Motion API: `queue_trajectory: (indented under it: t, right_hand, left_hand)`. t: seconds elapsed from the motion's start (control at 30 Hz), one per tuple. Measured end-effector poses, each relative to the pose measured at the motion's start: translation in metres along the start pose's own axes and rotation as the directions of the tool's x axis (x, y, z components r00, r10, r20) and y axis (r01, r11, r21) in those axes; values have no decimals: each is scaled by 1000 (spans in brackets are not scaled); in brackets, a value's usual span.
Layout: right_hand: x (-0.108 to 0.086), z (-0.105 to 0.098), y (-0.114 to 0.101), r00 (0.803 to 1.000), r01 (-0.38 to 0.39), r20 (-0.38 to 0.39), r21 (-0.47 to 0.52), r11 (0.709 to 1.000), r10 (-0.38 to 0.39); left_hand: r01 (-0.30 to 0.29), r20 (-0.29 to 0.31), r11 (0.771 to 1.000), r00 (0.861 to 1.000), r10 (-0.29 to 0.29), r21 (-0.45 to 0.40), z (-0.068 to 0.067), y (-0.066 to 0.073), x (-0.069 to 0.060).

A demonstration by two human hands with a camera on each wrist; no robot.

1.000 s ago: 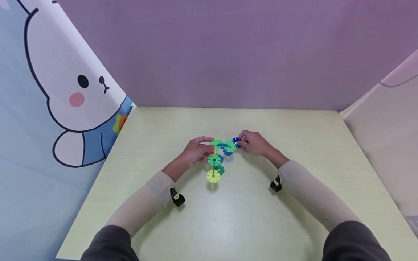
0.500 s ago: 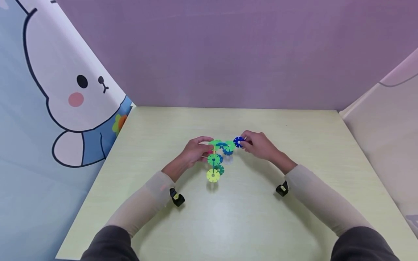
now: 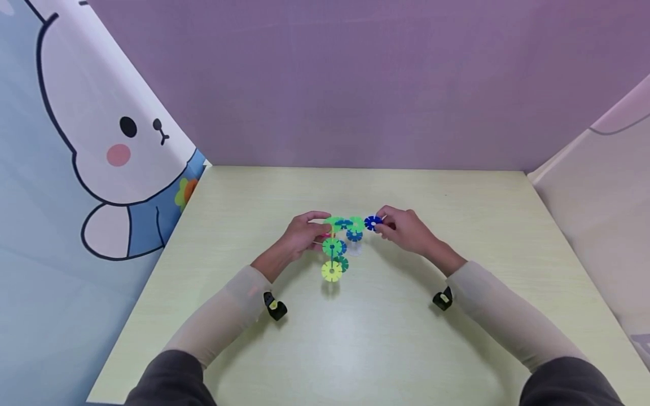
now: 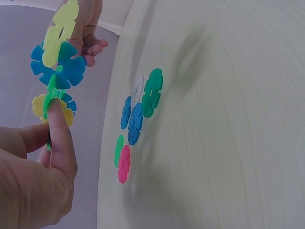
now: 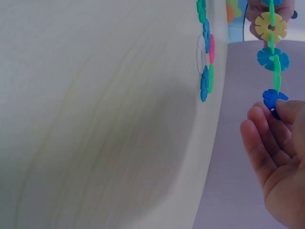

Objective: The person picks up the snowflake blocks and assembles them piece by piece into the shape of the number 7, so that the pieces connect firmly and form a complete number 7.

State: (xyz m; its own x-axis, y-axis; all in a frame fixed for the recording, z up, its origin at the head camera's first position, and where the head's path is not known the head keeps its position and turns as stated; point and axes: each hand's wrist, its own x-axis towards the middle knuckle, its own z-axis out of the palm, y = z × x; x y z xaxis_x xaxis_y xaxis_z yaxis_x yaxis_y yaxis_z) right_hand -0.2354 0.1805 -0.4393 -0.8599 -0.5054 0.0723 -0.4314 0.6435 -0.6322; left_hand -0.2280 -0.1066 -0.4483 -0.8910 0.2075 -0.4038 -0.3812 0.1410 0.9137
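My left hand (image 3: pixel 306 234) pinches a green flower-shaped notched disc in a chain of interlocking plastic discs, held above the table. The chain includes a light green disc (image 3: pixel 356 224), a blue disc (image 4: pixel 58 66) and a yellow disc (image 5: pixel 270 27). To its right, my right hand (image 3: pixel 407 230) pinches a dark blue notched disc (image 3: pixel 373 222) between thumb and fingers. That disc sits at the end of the chain, close beside the light green one; whether their slots engage cannot be told. The left hand's fingers partly hide the chain.
Under the chain, several loose discs lie on the pale table (image 3: pixel 335 349), among them a pink disc (image 4: pixel 124 164), a white disc (image 5: pixel 200 54) and a green disc (image 4: pixel 152 93). A purple wall (image 3: pixel 365 84) rises behind the table.
My right hand has shifted slightly right, and the dark blue disc in its fingers has turned more face-on and moved right of the light green disc. My left hand stays nearly still.
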Motion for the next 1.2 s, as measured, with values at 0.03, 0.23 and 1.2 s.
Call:
queue_trajectory:
  t: [0.03,0.23,1.2]
  right_hand:
    - [0,0,0,1000,4,0,1,1000,-4]
    - [0,1,0,1000,16,1,1,1000,-16]
    - [3,17,-3,990,112,-80,-88,990,-120]
  left_hand:
    - [0,0,1000,1000,0,0,0,0,0]
    - [4,-1,1000,1000,-4,4,1,1,0]
    - [26,-16,999,1000,-26,-20,4,3,-5]
